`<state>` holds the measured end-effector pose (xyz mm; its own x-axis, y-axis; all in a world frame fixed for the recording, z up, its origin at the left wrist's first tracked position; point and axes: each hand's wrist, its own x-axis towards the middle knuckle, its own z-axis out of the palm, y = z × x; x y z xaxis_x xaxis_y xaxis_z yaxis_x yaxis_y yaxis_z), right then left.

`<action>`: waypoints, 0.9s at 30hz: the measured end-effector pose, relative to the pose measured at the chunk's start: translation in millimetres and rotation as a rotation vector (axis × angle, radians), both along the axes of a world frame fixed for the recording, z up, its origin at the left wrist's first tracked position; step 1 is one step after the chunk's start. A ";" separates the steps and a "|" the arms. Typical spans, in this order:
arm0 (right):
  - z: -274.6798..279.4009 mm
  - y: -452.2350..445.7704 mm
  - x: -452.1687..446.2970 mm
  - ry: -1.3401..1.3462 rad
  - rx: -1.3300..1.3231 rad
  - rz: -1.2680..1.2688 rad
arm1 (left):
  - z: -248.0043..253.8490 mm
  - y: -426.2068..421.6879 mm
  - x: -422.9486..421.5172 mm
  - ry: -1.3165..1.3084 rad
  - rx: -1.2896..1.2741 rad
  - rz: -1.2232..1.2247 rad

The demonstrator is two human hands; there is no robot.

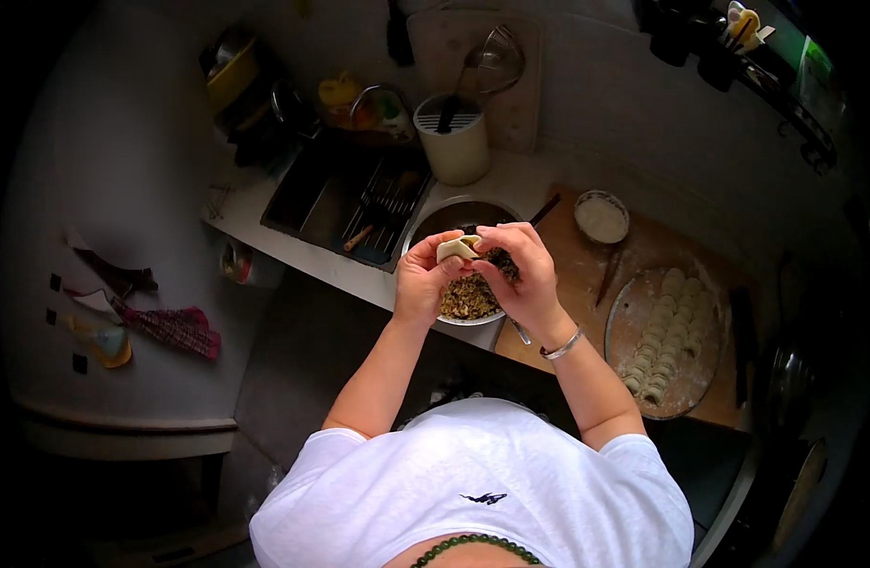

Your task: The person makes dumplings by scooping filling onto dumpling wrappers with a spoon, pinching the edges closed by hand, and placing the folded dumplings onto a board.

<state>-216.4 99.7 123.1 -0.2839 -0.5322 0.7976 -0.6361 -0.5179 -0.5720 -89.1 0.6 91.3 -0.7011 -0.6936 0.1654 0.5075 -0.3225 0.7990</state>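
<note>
A pale folded dumpling wrapper [457,249] is held up over a metal bowl [465,210] of chopped filling [468,297]. My left hand [421,275] grips the wrapper's left side between thumb and fingers. At its right edge, my right hand [524,277] pinches the wrapper with thumb and index finger. Some filling shows at the wrapper's opening. To the right, rows of shaped dumplings [664,333] lie on a floured round tray [627,312]. A small bowl of white flour [601,218] stands behind the tray.
A black sink [307,204] with a rack lies left of the bowl. Behind stands a white utensil container [456,151]. A thin rolling pin [609,276] rests on the wooden board [561,284]. Cloths [174,328] hang at the far left.
</note>
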 end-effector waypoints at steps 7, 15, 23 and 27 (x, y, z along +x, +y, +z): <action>-7.7 2.2 -2.5 0.007 -0.110 -0.136 | 3.5 8.4 -1.4 -0.049 0.043 0.009; -7.1 -0.5 -0.4 0.057 -0.067 -0.163 | 6.6 15.3 -6.4 -0.044 0.092 -0.028; -12.2 8.4 4.6 -0.297 0.010 -0.131 | 5.4 17.3 -6.5 -0.006 0.129 -0.035; -20.0 2.9 7.4 -0.587 0.071 0.032 | 7.8 19.3 -7.7 -0.013 0.145 -0.040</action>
<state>-209.0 102.6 103.1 -0.6497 -0.5943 0.4741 -0.1877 -0.4790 -0.8575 -96.8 20.0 99.0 -0.7304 -0.6807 0.0561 0.4814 -0.4549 0.7492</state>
